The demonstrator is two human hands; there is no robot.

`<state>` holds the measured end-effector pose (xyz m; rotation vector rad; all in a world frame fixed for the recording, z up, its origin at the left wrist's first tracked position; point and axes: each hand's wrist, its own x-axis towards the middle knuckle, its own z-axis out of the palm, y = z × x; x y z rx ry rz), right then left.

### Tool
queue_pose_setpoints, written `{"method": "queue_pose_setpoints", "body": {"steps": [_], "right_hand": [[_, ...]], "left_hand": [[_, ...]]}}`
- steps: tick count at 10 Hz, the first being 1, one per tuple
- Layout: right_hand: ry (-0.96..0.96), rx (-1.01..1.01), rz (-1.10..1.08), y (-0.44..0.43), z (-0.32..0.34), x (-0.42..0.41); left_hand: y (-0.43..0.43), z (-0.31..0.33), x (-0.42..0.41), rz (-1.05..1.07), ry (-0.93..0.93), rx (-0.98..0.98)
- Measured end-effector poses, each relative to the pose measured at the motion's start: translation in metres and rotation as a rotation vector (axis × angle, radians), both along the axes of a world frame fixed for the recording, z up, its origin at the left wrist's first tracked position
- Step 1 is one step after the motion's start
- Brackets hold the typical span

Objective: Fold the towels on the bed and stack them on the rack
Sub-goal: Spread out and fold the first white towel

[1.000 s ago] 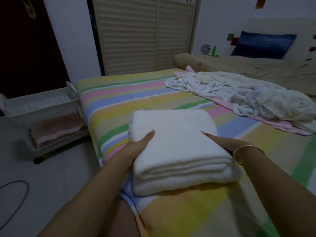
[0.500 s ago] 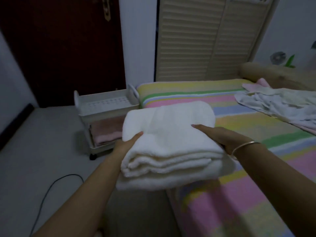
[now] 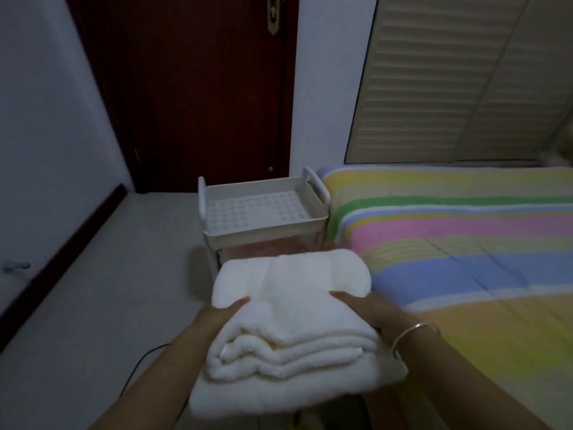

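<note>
A thick folded white towel [image 3: 288, 324] hangs in the air off the bed's left edge, carried between both hands. My left hand [image 3: 218, 315] grips its left side with the thumb on top. My right hand [image 3: 369, 308], with a bangle on the wrist, grips the right side, thumb lying over the towel. Just beyond the towel stands the white rack [image 3: 266, 231] on the floor; its perforated top tray holds nothing. A folded pink towel [image 3: 266, 246] lies on the shelf below, partly hidden by the white towel.
The bed with a striped sheet [image 3: 465, 243] fills the right side. A dark red door [image 3: 192, 88] and a louvred wardrobe [image 3: 465, 82] stand behind. A black cable [image 3: 139, 364] runs across the pale floor at the lower left.
Both hands lifted the folded white towel off the bed and carried it left toward the rack. My view swung left, so the loose laundry on the bed is out of sight.
</note>
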<state>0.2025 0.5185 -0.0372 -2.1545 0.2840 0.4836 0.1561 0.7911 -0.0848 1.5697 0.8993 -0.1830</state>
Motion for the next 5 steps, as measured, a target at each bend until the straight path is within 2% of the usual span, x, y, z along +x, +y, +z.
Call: {"method": "queue_pose_setpoints", "body": {"steps": [1,2,4,5], "right_hand": [[0.038,0.034,-0.037,0.019,-0.053,0.039],[0.017,0.127,-0.086,0.033,-0.095,0.071],[-0.181,0.198,-0.012,0.047,-0.142,0.148],[-0.207,0.199,0.046,0.054,-0.159,0.186]], "left_hand": [[0.011,-0.044,0.033,0.033,0.053,0.074],[0.019,-0.08,0.062,0.008,0.013,0.021],[0.031,-0.126,0.14,0.13,-0.099,0.043],[0.038,-0.144,0.174,0.163,-0.138,0.073]]}}
